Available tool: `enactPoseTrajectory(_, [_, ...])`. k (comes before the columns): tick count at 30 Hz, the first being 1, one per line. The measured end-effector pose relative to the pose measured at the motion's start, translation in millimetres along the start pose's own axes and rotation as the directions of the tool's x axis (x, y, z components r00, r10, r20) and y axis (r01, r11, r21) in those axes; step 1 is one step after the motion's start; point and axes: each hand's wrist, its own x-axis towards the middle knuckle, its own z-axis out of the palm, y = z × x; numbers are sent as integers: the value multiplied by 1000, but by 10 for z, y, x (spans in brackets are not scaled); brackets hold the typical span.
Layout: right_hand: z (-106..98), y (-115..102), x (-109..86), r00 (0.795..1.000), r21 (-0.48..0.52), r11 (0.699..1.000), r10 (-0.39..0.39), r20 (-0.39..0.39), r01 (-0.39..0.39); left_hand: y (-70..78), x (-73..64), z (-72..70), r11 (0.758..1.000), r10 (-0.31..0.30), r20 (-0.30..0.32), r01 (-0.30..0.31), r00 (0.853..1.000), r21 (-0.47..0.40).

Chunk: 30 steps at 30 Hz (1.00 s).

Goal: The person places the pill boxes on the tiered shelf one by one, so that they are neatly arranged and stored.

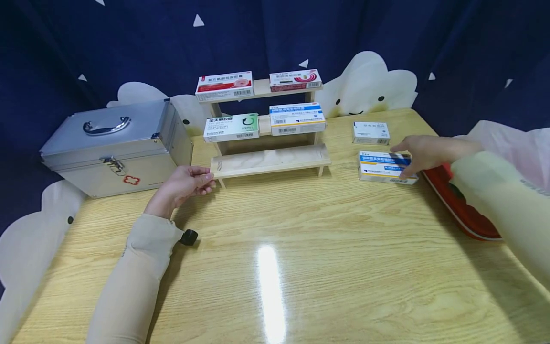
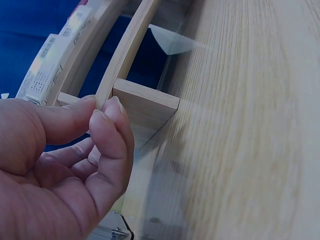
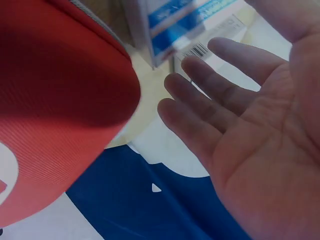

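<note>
My left hand (image 1: 185,184) pinches the left end of the lowest step of a pale wooden tiered shelf (image 1: 270,161); the left wrist view shows thumb and fingertips on the step's edge (image 2: 107,82). On the right, my right hand (image 1: 423,150) hovers over the right end of a blue-and-white medicine box (image 1: 378,165) lying on the table. In the right wrist view its fingers (image 3: 200,107) are spread and fairly straight, apart from the box (image 3: 170,25). A smaller white medicine box (image 1: 371,133) lies just behind.
The upper tiers bear red-and-white boxes (image 1: 225,85) (image 1: 295,80), a green-and-white box (image 1: 231,127) and another blue-and-white box (image 1: 297,118). A silver metal case (image 1: 116,148) stands left. A red zip case (image 1: 460,205) lies under the right forearm. A dark blue curtain (image 1: 240,38) hangs behind.
</note>
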Motion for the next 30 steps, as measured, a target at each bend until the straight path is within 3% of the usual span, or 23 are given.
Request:
enactPoseTrajectory(9, [104,11,56,999,-21,999,-42,-23,42,-7,10,-14,1000,-5,-4,5,1000,7])
enactPoseTrajectory(18, [104,33,51,1000,-68,998,-13,-16,12,-8,21,-22,1000,-5,-5,5,1000,12])
enactPoseTrajectory(25, [117,61,40,998,-129,990,53,-18,-55,-10,20,-24,1000,-4,-4,4,1000,8])
enactPoseTrajectory(30, [100,47,67,999,-128,992,-2,-33,-2,-9,24,-20,1000,0,0,0,1000,7])
